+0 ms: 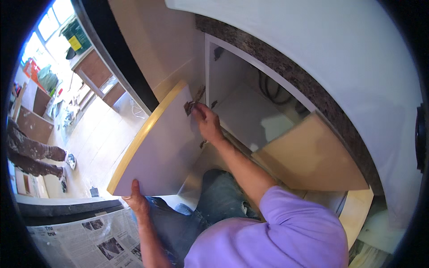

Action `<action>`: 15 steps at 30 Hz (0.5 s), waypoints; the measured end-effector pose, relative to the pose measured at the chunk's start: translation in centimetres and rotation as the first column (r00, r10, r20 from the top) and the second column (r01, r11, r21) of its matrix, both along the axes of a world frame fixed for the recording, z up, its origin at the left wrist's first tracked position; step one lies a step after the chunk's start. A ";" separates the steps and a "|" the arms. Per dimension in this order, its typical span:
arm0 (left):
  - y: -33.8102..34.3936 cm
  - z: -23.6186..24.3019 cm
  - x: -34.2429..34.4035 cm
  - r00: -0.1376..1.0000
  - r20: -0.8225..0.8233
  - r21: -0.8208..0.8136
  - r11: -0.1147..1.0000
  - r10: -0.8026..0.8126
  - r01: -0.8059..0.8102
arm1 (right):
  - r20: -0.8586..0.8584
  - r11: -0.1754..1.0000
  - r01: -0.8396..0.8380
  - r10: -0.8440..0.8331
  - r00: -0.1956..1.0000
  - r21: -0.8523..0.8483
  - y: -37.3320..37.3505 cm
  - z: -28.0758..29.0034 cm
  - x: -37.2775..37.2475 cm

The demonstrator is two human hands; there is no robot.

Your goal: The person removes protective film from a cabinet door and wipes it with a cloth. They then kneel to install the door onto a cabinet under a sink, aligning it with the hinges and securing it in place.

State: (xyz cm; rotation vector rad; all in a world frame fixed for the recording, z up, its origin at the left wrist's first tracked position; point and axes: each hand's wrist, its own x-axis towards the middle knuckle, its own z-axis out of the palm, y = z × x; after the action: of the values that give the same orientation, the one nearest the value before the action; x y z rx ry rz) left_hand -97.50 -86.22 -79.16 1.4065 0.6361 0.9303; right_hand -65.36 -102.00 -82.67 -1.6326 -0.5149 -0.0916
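Observation:
A white cabinet door point(158, 145) with a yellow-edged rim leans tilted in front of me, its inner face toward me. My left hand point(138, 204) grips its lower left corner, thumb on the inner face. My right hand point(208, 123) is at the door's upper part, fingers pinched at a dark brown hinge point(189, 107). A second hinge point(203, 144) shows lower on the door's right edge. Beyond is the open cabinet point(243, 105), with dark hinge plates on its left inner wall. The fingertips' exact contact is partly hidden.
A second door point(315, 154), tan, stands at the cabinet's right under a speckled countertop edge point(277, 64). Dark hoses point(268, 89) hang inside. Newspaper point(96, 241) lies at lower left. Through the doorway stand another person's legs point(33, 154) and a green bin point(76, 35).

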 end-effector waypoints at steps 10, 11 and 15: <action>-2.0 7.6 7.5 0.995 0.089 0.037 0.998 -0.048 0.044 | 0.052 0.969 0.246 -0.247 0.968 0.029 -1.7 8.6 4.7; -1.9 7.9 8.0 0.994 0.094 0.046 0.998 -0.049 0.045 | 0.089 0.963 0.262 -0.266 0.960 0.055 -1.2 8.3 5.6; -2.1 7.9 10.3 0.992 0.104 0.068 0.996 -0.069 0.062 | 0.149 0.937 0.330 -0.344 0.927 0.110 -0.2 6.1 9.0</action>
State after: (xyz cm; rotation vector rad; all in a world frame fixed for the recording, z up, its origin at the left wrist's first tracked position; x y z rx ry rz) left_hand -87.24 -88.31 -71.28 1.4164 0.4811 0.9737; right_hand -56.38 -102.17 -76.57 -1.6262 -0.3453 -0.5043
